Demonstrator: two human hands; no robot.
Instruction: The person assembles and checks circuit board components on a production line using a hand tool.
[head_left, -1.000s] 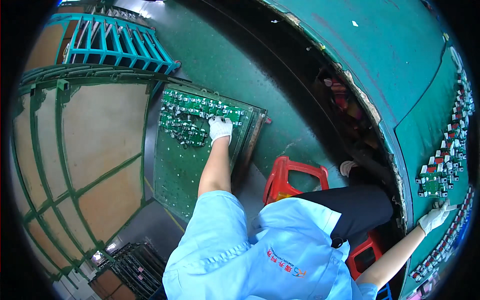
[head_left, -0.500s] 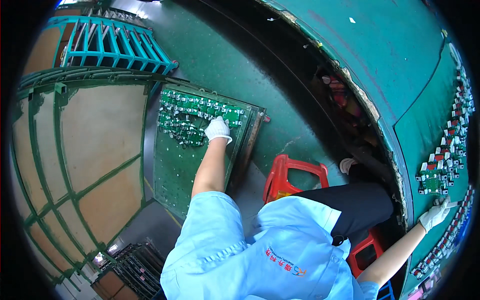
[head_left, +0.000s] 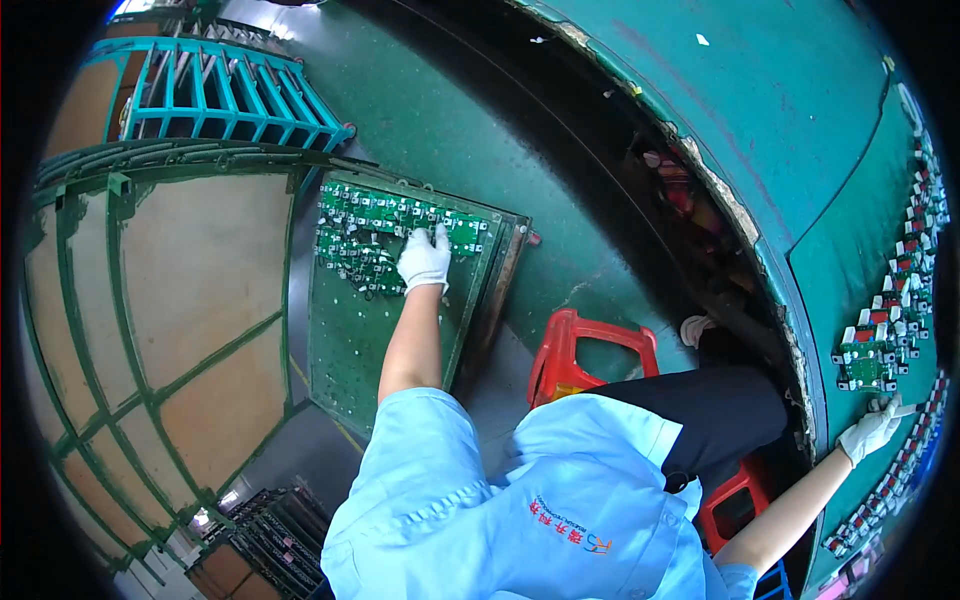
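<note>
The left hand [head_left: 424,260], in a white glove, rests on the small green circuit boards [head_left: 385,235] that lie clustered at the far end of a green tray [head_left: 360,345] standing on the floor to the person's left. The fingers are extended and slightly spread, pressing onto or picking at the boards at the cluster's right edge. Whether any board is pinched between them cannot be told at this size. The cluster runs as a band across the tray's far end, and most of it lies to the left of and just beyond the hand. The near half of the tray is bare. The tray's long axis runs away from the person, roughly in line with the outstretched left forearm.

The right hand [head_left: 872,428], also in a white glove, reaches out to the person's right and rests on the green-topped workbench [head_left: 850,260]. It lies just below a small group of circuit boards [head_left: 868,362] set down there, near but apart from them. Its fingers appear loosely curled and nothing is visibly gripped. A row of further boards [head_left: 915,250] continues along the bench beyond.

The left hand is the one in contact with the tray's boards, and the right is well apart from them, across the body. A red plastic stool [head_left: 590,355] stands between tray and bench. A teal metal rack [head_left: 225,95] stands beyond the tray.
</note>
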